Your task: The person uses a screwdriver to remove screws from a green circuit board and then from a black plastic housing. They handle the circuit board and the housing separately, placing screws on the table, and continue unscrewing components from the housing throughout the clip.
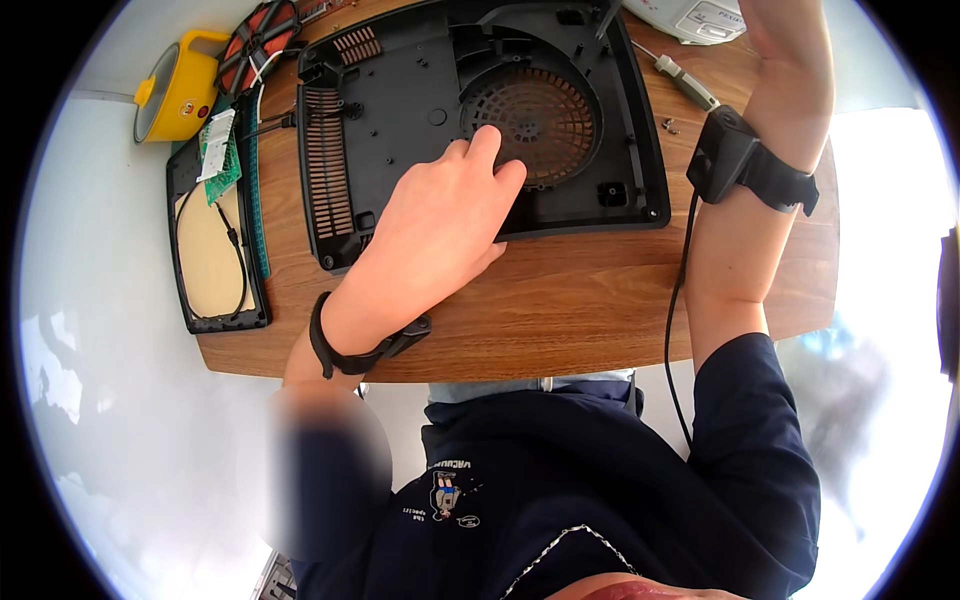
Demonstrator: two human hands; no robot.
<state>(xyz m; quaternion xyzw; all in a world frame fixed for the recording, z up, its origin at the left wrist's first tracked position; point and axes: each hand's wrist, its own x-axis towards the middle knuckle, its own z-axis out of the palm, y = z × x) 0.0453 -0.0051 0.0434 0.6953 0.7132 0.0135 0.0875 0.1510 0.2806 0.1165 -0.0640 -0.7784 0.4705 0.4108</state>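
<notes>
On the wooden table [600, 310] lies one large black plastic shell [480, 120], which looks like the bottom cover of a flat cooker, turned with its inner side up. Inside this shell there is a round brown fan grille [545, 115] and, along its left edge, a row of vent slots [325, 165]. The left hand [440, 225] rests flat on the shell, palm down, with the fingers together and a little bent; the fingertips [487, 140] touch the lower left edge of the grille, and the hand holds nothing. The left wrist carries one black band [350, 350]. The right forearm goes up along the right side of the table, and its wrist carries a black box on a strap [745, 160] with a cable hanging down from it. The right hand itself is cut off at the upper edge, so I cannot tell if it is open or closed. Left of the shell lies one black frame [215, 250] with a green circuit board [220, 145] on its top end. At the far left corner stands one yellow pot [185, 90], and I cannot see inside it. Beside it lies one red coil [262, 45].
</notes>
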